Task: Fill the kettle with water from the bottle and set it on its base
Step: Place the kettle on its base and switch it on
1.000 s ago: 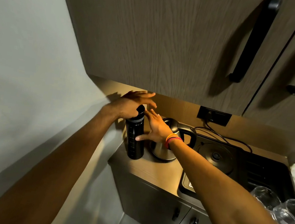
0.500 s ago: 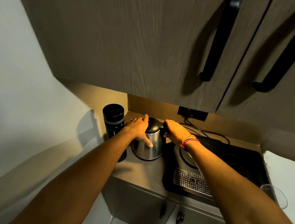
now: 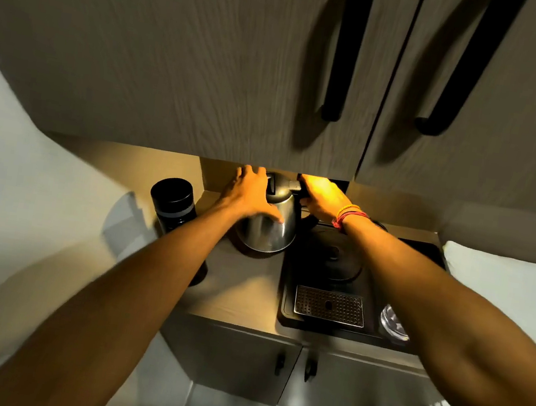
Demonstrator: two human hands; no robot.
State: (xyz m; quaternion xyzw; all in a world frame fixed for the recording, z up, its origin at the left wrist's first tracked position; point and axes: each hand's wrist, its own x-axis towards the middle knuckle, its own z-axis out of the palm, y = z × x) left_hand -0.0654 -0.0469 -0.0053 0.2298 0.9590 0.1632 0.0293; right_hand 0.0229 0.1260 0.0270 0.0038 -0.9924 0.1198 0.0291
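A steel kettle [image 3: 271, 229] stands on the counter, left of the black tray. My left hand [image 3: 250, 193] lies flat against its left side and top, fingers spread. My right hand [image 3: 321, 196] is wrapped around the black handle at the kettle's upper right. The round black base [image 3: 337, 264] sits on the tray just right of the kettle, with nothing on it. A tall black bottle [image 3: 175, 205] with its cap on stands upright at the counter's left end, partly hidden behind my left forearm.
The black tray [image 3: 288, 295] carries a metal drip grate [image 3: 329, 306] and a clear glass [image 3: 392, 323]. Overhead cabinet doors with black handles [image 3: 345, 48] hang low over the kettle. A wall bounds the left; lower cabinet doors [image 3: 238, 357] sit beneath the counter.
Both hands left the bottle and went to the kettle; the left now lies on its body and the right holds its handle. The view tilted further down.
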